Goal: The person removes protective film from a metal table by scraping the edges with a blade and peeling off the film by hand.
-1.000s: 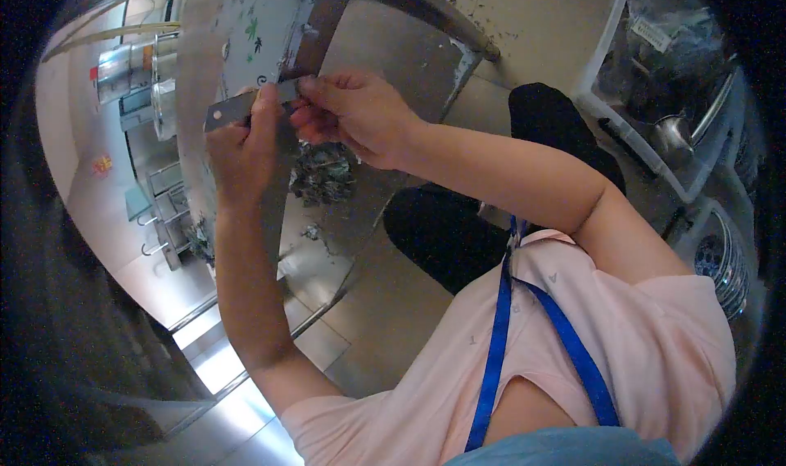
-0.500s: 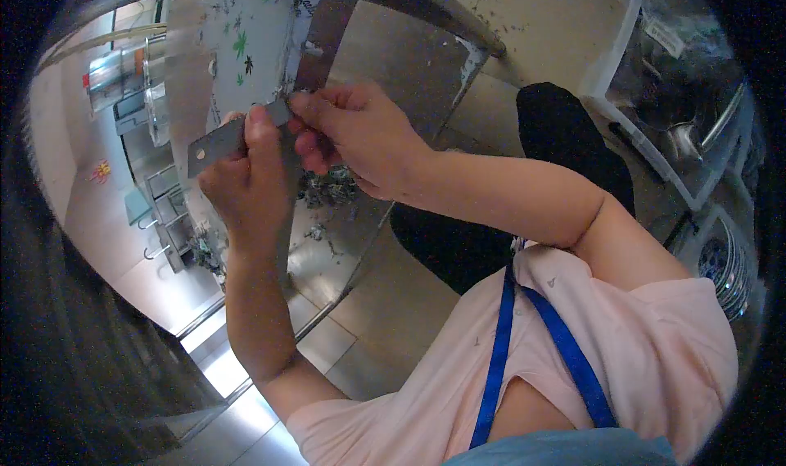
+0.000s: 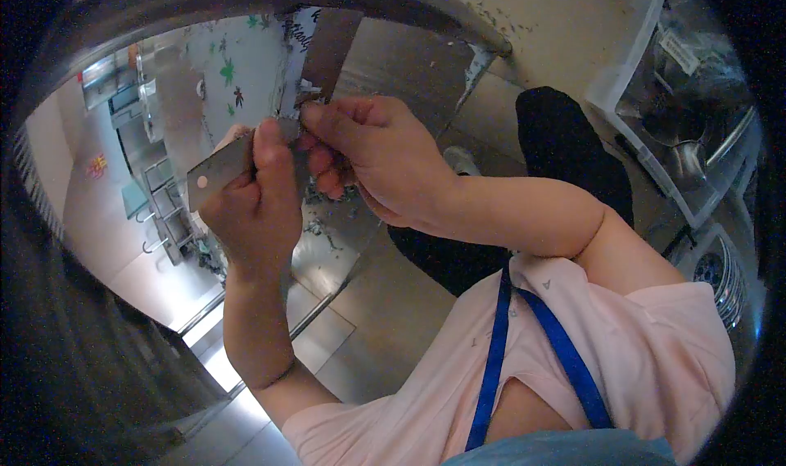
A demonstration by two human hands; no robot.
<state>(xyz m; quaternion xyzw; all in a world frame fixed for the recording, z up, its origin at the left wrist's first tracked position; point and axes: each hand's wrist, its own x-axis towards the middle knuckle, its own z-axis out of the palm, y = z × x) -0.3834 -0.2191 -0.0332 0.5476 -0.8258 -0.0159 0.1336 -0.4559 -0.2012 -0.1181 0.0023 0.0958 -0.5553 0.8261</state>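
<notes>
My left hand (image 3: 258,200) is wrapped around a flat grey metal blade (image 3: 219,171) with a round hole near its left end, the thumb lying along it. My right hand (image 3: 385,142) is closed, thumb and finger pinched at the right end of the blade, beside torn scraps (image 3: 309,89) on a panel edge. Whether the right fingers grip the blade or a scrap cannot be made out. Behind both hands stands a white panel (image 3: 246,73) with green and dark leaf prints, joined to a brown strip (image 3: 337,52). Grey crumpled bits (image 3: 323,196) lie below the right hand.
A clear plastic bin (image 3: 634,130) with metalware stands at the right, with a stack of plates (image 3: 719,273) below it. A metal rail (image 3: 319,306) crosses under my arms. Wire racks (image 3: 168,200) show at the left. Debris is scattered on the floor (image 3: 565,24).
Both hands have moved slightly down in view, the right one a little rightward. The blade is tilted more steeply. The panel has shifted somewhat in view.
</notes>
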